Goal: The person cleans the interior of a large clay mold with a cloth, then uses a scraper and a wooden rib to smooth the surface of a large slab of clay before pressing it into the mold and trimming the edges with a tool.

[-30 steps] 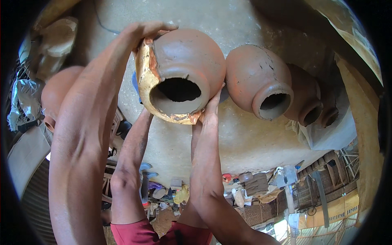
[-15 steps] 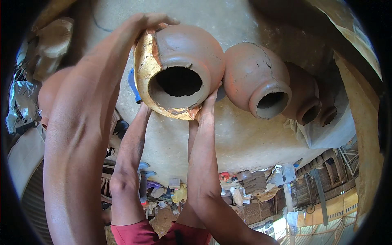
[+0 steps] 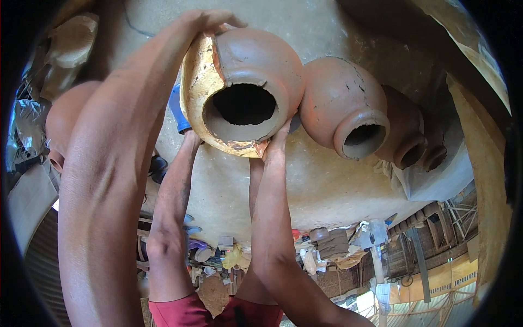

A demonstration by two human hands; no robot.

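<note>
I see a clay pot (image 3: 261,54) held two-handed. The left hand (image 3: 218,20) clasps its far-left side, the right hand (image 3: 278,140) its near-right.

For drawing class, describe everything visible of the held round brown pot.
The round brown pot, seemingly clay, has a wide, ragged mouth facing the camera. A rough yellowish shell wraps its left and lower edges. The left hand touches its upper left, the right hand its lower right. It is beside a cracked round brown pot.
</note>
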